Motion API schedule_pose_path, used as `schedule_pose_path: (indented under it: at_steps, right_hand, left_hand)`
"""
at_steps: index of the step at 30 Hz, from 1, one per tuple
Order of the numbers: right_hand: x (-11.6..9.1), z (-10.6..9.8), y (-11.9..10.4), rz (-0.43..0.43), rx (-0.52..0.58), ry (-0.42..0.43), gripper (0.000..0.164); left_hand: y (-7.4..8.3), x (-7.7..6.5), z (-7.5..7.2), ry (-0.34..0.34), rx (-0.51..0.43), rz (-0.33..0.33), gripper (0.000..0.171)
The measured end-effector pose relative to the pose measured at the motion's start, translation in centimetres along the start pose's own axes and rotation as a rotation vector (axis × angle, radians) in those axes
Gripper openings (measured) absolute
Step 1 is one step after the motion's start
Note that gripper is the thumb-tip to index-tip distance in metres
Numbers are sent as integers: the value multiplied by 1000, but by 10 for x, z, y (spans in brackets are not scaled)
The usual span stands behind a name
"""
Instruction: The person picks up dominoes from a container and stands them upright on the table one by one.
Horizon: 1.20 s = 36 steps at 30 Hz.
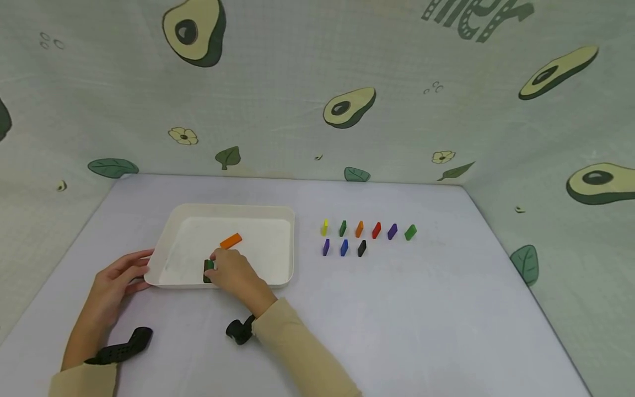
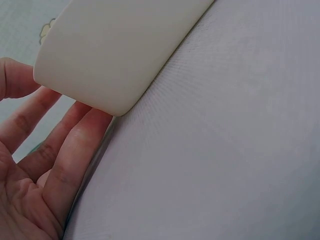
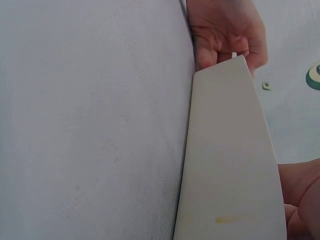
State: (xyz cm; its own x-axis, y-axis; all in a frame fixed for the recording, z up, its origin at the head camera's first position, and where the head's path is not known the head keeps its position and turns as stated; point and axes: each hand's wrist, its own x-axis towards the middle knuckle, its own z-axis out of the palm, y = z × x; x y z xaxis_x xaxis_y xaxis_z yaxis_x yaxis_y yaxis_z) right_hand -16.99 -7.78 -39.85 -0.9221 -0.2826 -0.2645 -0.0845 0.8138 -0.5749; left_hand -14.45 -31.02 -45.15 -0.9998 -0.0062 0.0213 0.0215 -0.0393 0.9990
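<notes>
A white tray lies on the left part of the table. My left hand touches its left end with extended fingers; in the left wrist view those fingers rest against the tray's outer wall. Inside the tray, near the front wall, my right hand pinches a small dark green block, partly covered by thumb and fingers. An orange block lies in the tray just beyond that hand. In the right wrist view the tray wall hides the fingertips and the block.
Right of the tray, small coloured blocks stand in two rows, among them a yellow block, a red block, a blue block and a black block. A patterned cloth hangs behind the white table.
</notes>
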Motion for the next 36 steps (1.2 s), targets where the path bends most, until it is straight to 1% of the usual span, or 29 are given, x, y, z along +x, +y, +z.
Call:
schedule_pose_path:
  at_steps: [7, 16, 20, 24, 26, 28, 32, 36]
  right_hand:
    - [1, 0, -2, 25, 22, -35, 29]
    - [2, -2, 0, 5, 23, -59, 26]
    - [1, -3, -1, 3, -14, -50, 25]
    - [-2, -3, -6, -15, -95, -29, 13]
    - [-3, -3, -8, -22, -132, -16, 10]
    - [-4, -2, -9, -21, -157, -9, 11]
    - [-3, -2, -8, -15, -170, 1, 15]
    - [-2, -4, -8, 9, -203, -4, 23]
  left_hand:
    - [0, 2, 0, 14, 9, -16, 28]
    - [-1, 1, 1, -1, 2, -5, 27]
    - [-2, 1, 1, -3, -4, -5, 28]
    - [-2, 0, 1, 6, -11, -6, 27]
    - [-2, 0, 1, 7, -17, -4, 27]
    - [-2, 0, 1, 7, -18, 0, 27]
    - [-1, 1, 0, 7, -12, 0, 28]
    - [0, 2, 1, 10, 6, -9, 27]
